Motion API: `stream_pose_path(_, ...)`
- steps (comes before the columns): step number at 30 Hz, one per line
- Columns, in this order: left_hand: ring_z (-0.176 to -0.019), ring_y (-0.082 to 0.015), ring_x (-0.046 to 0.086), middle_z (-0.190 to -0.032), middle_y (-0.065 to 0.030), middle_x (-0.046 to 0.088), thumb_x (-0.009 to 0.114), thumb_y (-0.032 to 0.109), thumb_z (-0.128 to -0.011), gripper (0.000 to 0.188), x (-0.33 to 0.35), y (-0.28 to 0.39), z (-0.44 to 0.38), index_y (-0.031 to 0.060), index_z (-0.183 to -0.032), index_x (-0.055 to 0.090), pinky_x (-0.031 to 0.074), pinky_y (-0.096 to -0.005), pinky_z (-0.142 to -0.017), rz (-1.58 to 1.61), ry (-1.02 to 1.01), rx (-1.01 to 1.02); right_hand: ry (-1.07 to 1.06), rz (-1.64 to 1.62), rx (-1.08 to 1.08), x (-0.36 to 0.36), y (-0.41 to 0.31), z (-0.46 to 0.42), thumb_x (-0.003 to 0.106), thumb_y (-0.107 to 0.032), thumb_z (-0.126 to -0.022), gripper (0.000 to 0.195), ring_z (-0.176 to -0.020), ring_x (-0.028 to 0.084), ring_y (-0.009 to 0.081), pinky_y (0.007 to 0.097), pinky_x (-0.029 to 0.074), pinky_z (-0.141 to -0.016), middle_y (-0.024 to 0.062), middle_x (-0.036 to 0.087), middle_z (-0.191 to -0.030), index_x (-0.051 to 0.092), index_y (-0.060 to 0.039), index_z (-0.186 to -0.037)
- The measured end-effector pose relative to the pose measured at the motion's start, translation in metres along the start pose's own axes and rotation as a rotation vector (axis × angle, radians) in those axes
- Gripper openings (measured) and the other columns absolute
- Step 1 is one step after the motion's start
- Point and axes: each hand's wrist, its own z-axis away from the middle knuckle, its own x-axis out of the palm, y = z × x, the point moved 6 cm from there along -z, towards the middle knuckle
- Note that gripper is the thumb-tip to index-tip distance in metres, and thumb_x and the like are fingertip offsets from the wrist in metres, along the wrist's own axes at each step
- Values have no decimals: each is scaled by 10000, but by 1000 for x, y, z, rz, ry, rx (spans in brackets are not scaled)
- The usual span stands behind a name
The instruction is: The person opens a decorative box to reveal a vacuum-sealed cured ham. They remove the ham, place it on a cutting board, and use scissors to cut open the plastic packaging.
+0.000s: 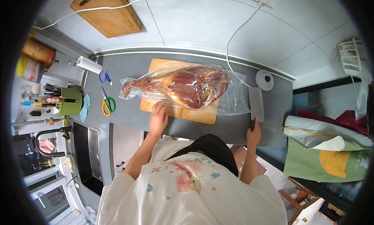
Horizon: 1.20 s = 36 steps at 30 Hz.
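A cured ham leg (192, 87) lies in a clear plastic bag (238, 102) on a wooden cutting board (201, 117). Its narrow shank end points left, past the board, and the loose end of the bag spreads to the right. My left hand (159, 117) rests at the board's near edge, fingertips against the board and the near side of the bag, gripping nothing that I can see. At the right, my right hand (254, 134) is around the handle of a cleaver (257, 103), index finger stretched towards the blade. The blade lies flat on the grey countertop (274, 122).
Scissors with orange and green handles (108, 106), a blue cord (105, 76), a paper roll (89, 64) and a teal cloth (85, 108) lie left. A sink (87, 155) is nearer me. A white cable (229, 49) runs down beside a round white lid (264, 80).
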Motion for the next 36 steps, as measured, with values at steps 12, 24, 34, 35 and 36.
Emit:
stream_pose_path(12,-982,-244,503,-980,-87,534,566,164,-728,399,100,161,-50,65,-1115,571,425,-342,-825,-194,-255,658,52,-106,-28,-3,0,2,604,-94,-716,658,-889,580,348,426,475,-764,143,577,-1002,422,-196,-1340)
stream_pose_path(24,-827,-226,491,-871,-56,502,557,130,-711,255,143,165,-58,71,-958,577,438,-347,-759,-325,-278,585,155,10,-139,-7,2,6,637,-127,-695,491,-988,502,331,461,423,-873,126,528,-1051,555,-100,-1178)
stream_pose_path(34,-890,-277,541,-934,-91,561,606,101,-756,143,74,119,-18,53,-878,549,461,-392,-757,58,-207,519,176,-168,-862,-39,-138,25,574,-37,-725,427,-1173,429,331,486,342,-1014,131,509,-1208,572,-66,-1151)
stream_pose_path(35,-880,-289,544,-931,-106,566,605,92,-782,122,69,90,-5,51,-884,552,461,-393,-747,26,-267,342,146,-158,-897,-38,-152,26,570,-28,-729,417,-1170,431,327,490,333,-1023,128,514,-1198,577,-66,-1144)
stream_pose_path(36,-841,-297,550,-908,-112,565,601,97,-811,124,54,65,4,41,-913,556,463,-398,-729,52,-151,201,115,-145,-932,-35,-163,26,565,-20,-732,407,-1167,433,324,495,324,-1033,125,520,-1187,582,-66,-1136)
